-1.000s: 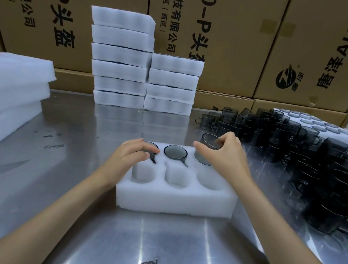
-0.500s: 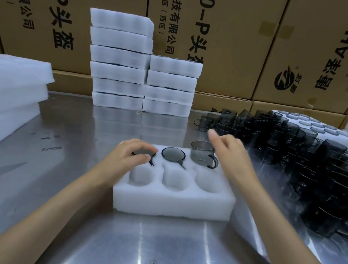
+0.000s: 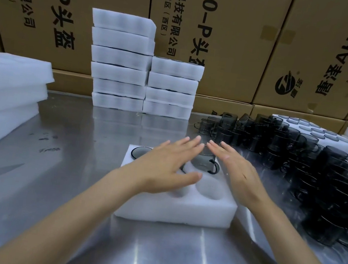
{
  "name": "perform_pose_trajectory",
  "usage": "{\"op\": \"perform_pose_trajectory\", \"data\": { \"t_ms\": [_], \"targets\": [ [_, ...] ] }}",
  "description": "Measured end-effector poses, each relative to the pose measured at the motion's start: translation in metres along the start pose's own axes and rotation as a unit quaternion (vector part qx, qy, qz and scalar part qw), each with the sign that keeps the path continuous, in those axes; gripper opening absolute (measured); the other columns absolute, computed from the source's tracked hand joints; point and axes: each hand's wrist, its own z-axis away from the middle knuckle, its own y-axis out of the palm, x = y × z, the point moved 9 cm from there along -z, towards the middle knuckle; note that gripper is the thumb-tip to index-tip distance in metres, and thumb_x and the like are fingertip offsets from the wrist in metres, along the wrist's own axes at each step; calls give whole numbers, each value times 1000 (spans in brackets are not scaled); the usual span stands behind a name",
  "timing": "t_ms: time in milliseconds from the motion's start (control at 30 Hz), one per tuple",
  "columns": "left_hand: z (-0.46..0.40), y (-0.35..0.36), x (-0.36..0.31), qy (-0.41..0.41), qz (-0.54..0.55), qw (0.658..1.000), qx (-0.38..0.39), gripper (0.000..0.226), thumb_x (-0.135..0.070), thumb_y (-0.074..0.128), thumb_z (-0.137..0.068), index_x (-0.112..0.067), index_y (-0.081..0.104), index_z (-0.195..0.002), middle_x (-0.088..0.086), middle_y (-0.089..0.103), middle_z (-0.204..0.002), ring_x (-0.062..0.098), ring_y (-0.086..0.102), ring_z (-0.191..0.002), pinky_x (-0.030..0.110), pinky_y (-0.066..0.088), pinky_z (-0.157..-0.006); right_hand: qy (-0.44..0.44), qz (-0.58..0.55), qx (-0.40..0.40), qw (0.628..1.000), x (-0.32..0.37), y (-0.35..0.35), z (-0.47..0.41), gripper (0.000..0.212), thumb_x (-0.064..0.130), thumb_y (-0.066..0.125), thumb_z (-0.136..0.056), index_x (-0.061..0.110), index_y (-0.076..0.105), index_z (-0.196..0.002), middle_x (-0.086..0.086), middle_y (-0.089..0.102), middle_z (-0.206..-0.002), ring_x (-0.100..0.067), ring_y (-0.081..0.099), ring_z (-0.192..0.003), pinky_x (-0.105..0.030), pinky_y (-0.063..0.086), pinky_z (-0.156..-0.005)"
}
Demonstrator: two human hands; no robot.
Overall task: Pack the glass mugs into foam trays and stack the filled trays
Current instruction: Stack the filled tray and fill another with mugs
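A white foam tray (image 3: 180,208) with round pockets lies on the steel table in front of me. A smoky glass mug (image 3: 140,152) sits sunk in its far left pocket. Another mug (image 3: 203,161) stands higher in the far right pocket, handle to the right. My left hand (image 3: 169,167) hovers flat over the middle of the tray, fingers straight, hiding the middle pocket. My right hand (image 3: 233,169) is stretched flat just right of that mug, fingers pointing away. Neither hand holds anything.
Many loose dark mugs (image 3: 311,164) crowd the table to the right. Two stacks of foam trays (image 3: 120,61) (image 3: 172,89) stand at the back against cardboard boxes (image 3: 237,40). Foam slabs (image 3: 6,94) lie left; a tray of mugs (image 3: 315,135) sits far right.
My right hand let go of the mug in the far right pocket and opened flat. My left hand left the far left mug and moved right over the tray's middle.
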Motion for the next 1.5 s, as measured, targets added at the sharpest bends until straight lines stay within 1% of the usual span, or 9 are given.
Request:
{"op": "perform_pose_trajectory", "data": {
  "t_ms": [200,567,733,800,933,1033,1233,1400,1500],
  "targets": [
    [-4,16,1,1,-3,1000,30,66,-41,43,-95,-32,8,-151,-19,1,-158,-2,-2,-143,25,-5,-114,44,25,3,999,-6,2,-1,54,40,16,-88,47,57,-122,38,46,-129,14,26,-132,-30,27,-105],
    [-4,23,1,-9,10,999,45,56,-44,43,-95,-35,26,-147,-19,14,-156,1,8,-143,23,3,-112,106,50,70,991,-24,17,-1,61,50,13,-77,48,62,-114,15,49,-141,-5,33,-137,-46,25,-111],
    [-2,24,2,-13,10,999,29,56,-49,38,-94,-35,26,-147,-19,17,-156,0,8,-143,26,2,-114,84,-59,20,995,-18,17,3,47,36,24,-93,37,67,-114,18,57,-130,-1,40,-132,-25,28,-109],
    [2,15,2,-11,21,1000,-15,53,-48,38,-95,-34,30,-146,-19,24,-153,1,13,-143,27,5,-114,91,-72,-40,993,-22,9,5,41,34,28,-99,36,65,-118,16,59,-127,1,46,-124,-11,32,-97],
    [17,-27,-3,8,21,983,-181,42,-41,40,-91,-28,56,-127,-14,51,-136,1,38,-127,29,25,-109,137,-20,-124,982,-42,-10,8,38,35,33,-99,28,60,-126,10,60,-128,-11,50,-121,-31,39,-98],
    [33,-51,-2,15,-53,960,-273,33,-30,47,-87,-17,68,-108,-6,65,-113,17,57,-108,28,38,-90,208,4,-135,969,-73,-16,14,37,30,38,-100,20,53,-132,3,56,-134,-18,47,-124,-26,33,-93],
    [77,-63,89,-150,82,909,-380,24,-34,44,-89,-28,63,-103,-14,59,-106,4,51,-98,26,37,-78,267,-3,-169,949,-103,-23,17,43,25,43,-97,15,44,-138,-2,53,-135,-20,48,-122,-26,31,-88],
    [97,-7,160,-361,157,888,-239,28,-25,46,-97,-15,62,-118,4,57,-128,21,51,-116,32,39,-94,284,25,-143,948,-115,-16,13,48,22,45,-94,13,39,-141,-3,49,-138,-21,45,-125,-25,29,-84],
    [88,4,145,-325,86,931,-141,25,-23,45,-96,-16,63,-112,5,58,-122,26,51,-112,38,42,-92,290,76,-132,945,-118,-17,7,48,24,45,-94,15,38,-141,-2,47,-139,-22,47,-122,-27,30,-81]
  ]
}}
